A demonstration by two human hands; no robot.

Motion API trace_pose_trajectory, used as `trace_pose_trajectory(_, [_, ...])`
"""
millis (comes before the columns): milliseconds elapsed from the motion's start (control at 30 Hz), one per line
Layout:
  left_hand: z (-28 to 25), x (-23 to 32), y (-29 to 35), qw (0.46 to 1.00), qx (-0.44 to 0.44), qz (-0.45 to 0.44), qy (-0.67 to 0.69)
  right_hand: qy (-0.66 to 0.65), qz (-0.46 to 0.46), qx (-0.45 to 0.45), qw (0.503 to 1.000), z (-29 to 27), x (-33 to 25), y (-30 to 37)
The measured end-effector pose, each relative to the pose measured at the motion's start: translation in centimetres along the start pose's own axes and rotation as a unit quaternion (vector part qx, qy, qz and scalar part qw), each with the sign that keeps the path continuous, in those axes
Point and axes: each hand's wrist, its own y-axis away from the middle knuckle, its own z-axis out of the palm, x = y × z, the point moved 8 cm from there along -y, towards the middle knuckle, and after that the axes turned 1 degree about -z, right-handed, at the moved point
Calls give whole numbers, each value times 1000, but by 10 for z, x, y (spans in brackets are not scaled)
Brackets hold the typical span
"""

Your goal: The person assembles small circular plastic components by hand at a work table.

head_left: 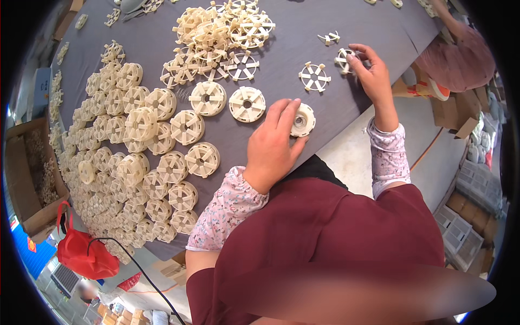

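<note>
My left hand [271,143] rests on the table with its fingers curled round the side of a cream round plastic housing [310,115]. The housing's hollow middle faces up and shows a metal coil spring [298,122]. Farther right, my right hand [375,78] pinches a cream spoked plastic wheel [342,60] between thumb and fingers, close to the tabletop. Between the hands a second spoked wheel [314,77] lies flat. Beyond it is a small loose cream piece [329,38]. Left of my left hand sit two round housings topped with spoked wheels, one of them a capped housing [247,111].
Capped housings [187,128] crowd the grey-covered table's [287,32] left side, some stacked. At the far middle is a pile of spoked wheels [203,30]. A red bag [86,252] hangs at the left edge beside a cardboard box [24,189]. Another person [460,59] is at the right.
</note>
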Motion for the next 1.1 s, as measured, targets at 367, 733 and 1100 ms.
trace_pose_trajectory(367, [-13, -7, 0, 995, -2, -36, 94, -22, -60, -93, 994, -24, -26, 0])
trace_pose_trajectory(733, [-7, -14, 2, 994, 23, -52, 91, -139, -158, -218, 953, 25, -89, 62])
trace_pose_trajectory(1100, [-10, -22, 9, 971, 18, -105, 212, -80, -227, -287, 927, 66, -122, 97])
